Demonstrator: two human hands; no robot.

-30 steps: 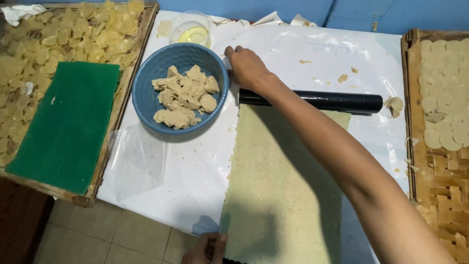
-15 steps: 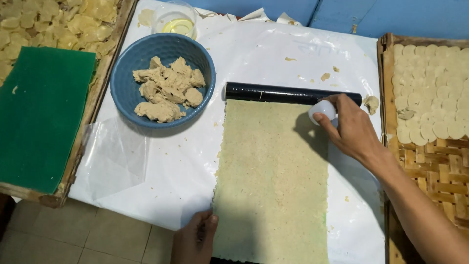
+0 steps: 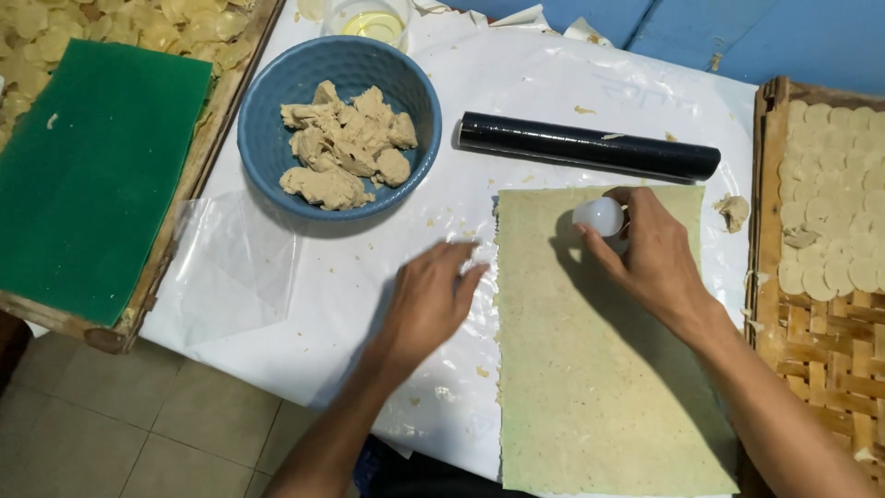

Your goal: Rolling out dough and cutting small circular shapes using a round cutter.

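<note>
Gripping white round cutter (image 3: 599,217) — right hand (image 3: 656,254) fingers (image 3: 601,259) around it.

light: bright, even, from above | shadows: soft, dark beside right hand (image 3: 659,254) on dough sheet (image 3: 604,350), under left hand (image 3: 429,304) | glare: mild sheen on white bench cover (image 3: 516,83), black rolling pin (image 3: 588,148) | focus: sharp, slight softness at edges
</note>
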